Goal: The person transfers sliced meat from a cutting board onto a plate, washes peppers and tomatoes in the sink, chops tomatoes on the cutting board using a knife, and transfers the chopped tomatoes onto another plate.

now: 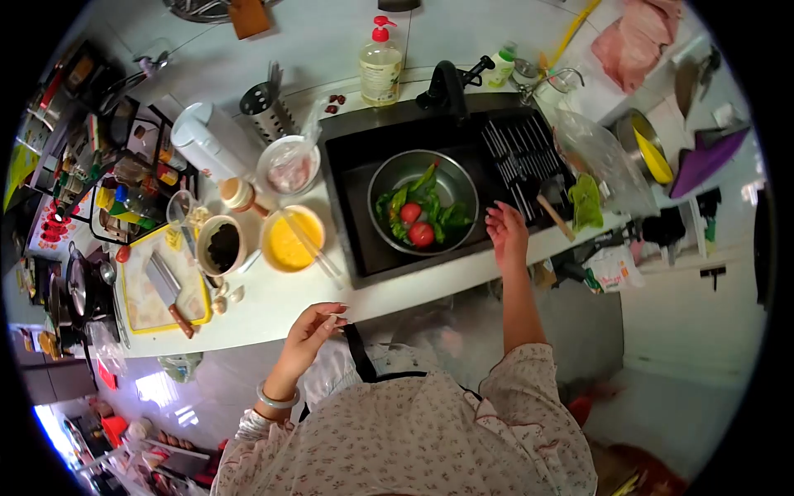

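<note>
My left hand (314, 331) is just in front of the counter edge, its fingertips pinched together around something small and pale that I cannot make out. My right hand (507, 231) is raised beside the sink's front right rim, its fingers apart and holding nothing. Between the two, a steel bowl (382, 174) sits in the black sink (347, 207), with two red tomatoes (422, 234) and green leafy peppers or greens (430, 190) inside. Nearest my left hand on the counter are a bowl of beaten egg (289, 244) with chopsticks (310, 240) across it and several garlic cloves (219, 304).
A cleaver (165, 285) lies on a yellow-edged cutting board (136, 310) at left. Near it stand a bowl of dark food (223, 248), a bowl of bagged meat (289, 169) and a white pitcher (207, 140). A black faucet (451, 87) and a soap bottle (381, 70) rise behind the sink.
</note>
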The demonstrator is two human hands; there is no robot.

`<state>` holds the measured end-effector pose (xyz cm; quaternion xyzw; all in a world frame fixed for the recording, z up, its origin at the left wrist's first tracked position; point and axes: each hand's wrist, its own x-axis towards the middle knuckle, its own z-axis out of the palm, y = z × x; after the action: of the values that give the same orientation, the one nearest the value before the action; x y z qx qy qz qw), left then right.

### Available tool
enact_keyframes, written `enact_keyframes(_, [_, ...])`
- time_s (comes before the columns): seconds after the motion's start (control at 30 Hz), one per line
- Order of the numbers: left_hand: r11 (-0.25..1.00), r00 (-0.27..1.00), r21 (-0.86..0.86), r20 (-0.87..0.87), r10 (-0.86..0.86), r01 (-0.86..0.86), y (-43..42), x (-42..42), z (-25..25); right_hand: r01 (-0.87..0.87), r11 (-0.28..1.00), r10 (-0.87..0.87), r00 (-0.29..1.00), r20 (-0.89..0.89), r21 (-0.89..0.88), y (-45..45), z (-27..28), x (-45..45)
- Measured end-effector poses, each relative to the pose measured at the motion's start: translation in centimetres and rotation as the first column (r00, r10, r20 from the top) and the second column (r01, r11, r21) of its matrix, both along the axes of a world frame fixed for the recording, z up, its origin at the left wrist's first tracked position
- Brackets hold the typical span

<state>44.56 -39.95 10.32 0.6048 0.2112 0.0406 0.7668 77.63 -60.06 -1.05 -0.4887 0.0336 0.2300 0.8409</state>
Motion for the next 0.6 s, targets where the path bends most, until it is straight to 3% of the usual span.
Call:
enact_keyframes(0.13, [0.998, 0.998, -0.027, -0.044, 0.055, -0.056, -5.3, 8.5, -1.5, -0.207, 0.978, 0.207, 0.978, 0.031, -0.008, 2.3, 0.2, 9.5])
enact_keyframes(0.27, [0.974, 0.971, -0.134, -0.179, 0.157, -0.182, -8.2, 14.8, -4.4, -0.380, 0.911, 0.382, 0.924, 0.021, 0.157, 7.4, 1.1, 17.2])
enact_keyframes(0.47, [0.853, 0.878, -0.248, -0.272, 0.394, -0.459, -6.9, 20.1, -8.6, -0.305, 0.941, 0.328, 0.928, -0.175, 0.144, 16.5, 1.4, 22.0])
enact_keyframes(0.53, [0.831, 0.853, -0.242, -0.301, 0.427, -0.501, -6.2, 20.8, -10.6, -0.352, 0.878, 0.401, 0.911, -0.098, 0.324, 17.1, 1.7, 22.6])
enact_keyframes(0.6, [0.765, 0.825, -0.310, -0.250, 0.507, -0.564, -6.1, 22.0, -11.7, -0.307, 0.885, 0.384, 0.906, -0.177, 0.349, 16.9, 2.8, 22.6])
